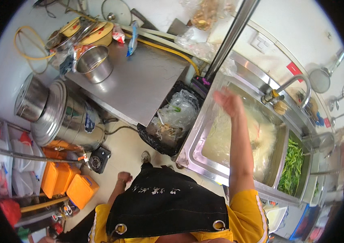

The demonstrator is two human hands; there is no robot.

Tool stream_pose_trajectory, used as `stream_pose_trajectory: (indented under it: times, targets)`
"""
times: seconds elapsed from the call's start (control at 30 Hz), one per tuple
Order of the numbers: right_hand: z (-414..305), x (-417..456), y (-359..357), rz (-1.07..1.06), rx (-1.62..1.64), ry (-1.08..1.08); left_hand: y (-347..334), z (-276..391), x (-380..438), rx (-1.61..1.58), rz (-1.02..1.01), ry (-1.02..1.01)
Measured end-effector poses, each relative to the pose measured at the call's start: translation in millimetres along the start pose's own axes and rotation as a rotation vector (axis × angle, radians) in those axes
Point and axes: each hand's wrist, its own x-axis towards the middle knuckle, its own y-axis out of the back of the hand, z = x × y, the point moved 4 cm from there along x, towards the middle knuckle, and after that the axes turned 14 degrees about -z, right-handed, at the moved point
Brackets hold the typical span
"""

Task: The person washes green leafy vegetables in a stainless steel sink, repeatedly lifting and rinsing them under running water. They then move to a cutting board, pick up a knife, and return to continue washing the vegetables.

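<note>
My right hand, blurred, reaches over the far left corner of a stainless steel sink. Its fingers look spread, and I see nothing in them. Cloudy, pale water fills the large basin, its surface churned and foamy beside my forearm. What lies under the water cannot be made out. In the smaller basin to the right are leafy green vegetables. A curved metal faucet stands at the sink's back edge. My left hand hangs at my side above the floor, fingers curled, with no object visible in it.
A bin lined with black plastic, full of refuse, stands left of the sink. Behind is a steel worktable with a metal pot. At left are a large steel drum, a portable gas stove and orange containers.
</note>
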Motion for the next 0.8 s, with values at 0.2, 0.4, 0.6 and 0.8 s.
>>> stream_pose_trajectory:
  times: [0.2, 0.4, 0.6, 0.8]
  targets:
    - [-52.9, 16.3, -36.8, 0.04, -0.566, 0.071, 21.1, 15.2, 1.2, -1.785, 0.409, 0.117]
    - [-11.0, -24.4, 15.7, 0.135, -0.705, -0.161, -90.3, -19.5, 18.5, -0.961, 0.266, 0.154]
    - [3.0, -43.9, 47.9, 0.126, -1.157, -0.113, -120.6, 6.3, -38.8, -0.202, -0.097, 0.231]
    - [33.6, -17.4, -46.2, -0.007, -1.366, 0.168, -86.6, 7.1, -24.4, -0.073, -0.021, 0.261]
